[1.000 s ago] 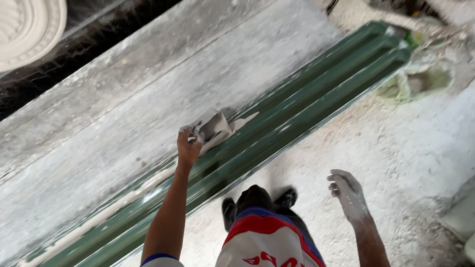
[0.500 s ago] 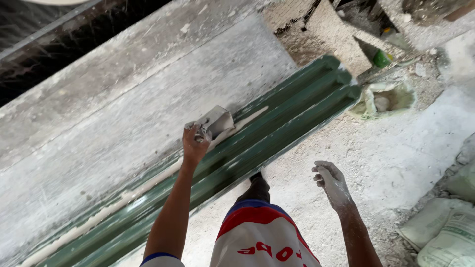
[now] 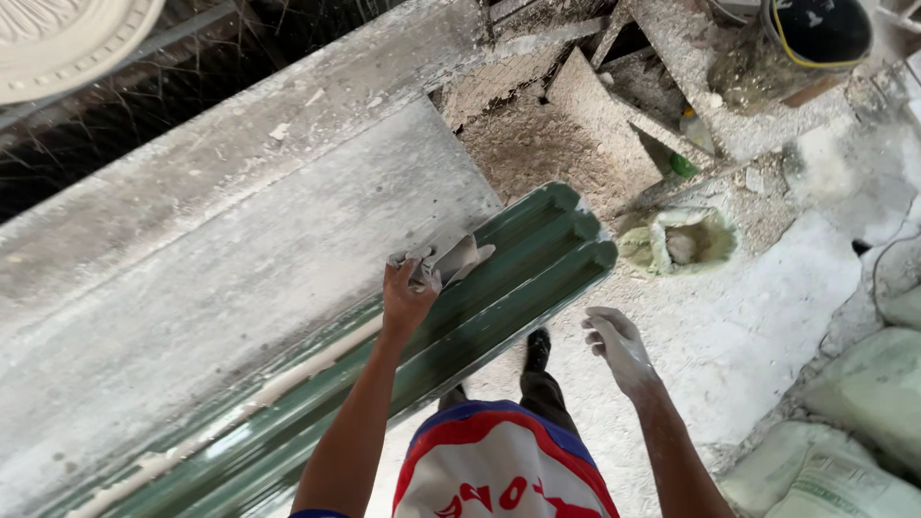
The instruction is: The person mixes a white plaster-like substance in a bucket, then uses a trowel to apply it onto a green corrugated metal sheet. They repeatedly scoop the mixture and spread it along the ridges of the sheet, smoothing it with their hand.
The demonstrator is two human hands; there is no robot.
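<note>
Pale green-white woven sacks, full and rounded, lie heaped on the dusty floor at the lower right of the frame. The lowest one shows faint dark print on its face. No labels, signs or screens appear elsewhere.

You are in a dusty plaster workshop. White powder covers the floor and the long grey workbench. A long green mould lies along the bench edge. A round white plaster ornament sits in the top corner. Big sacks are piled by a dirty bucket.
</note>
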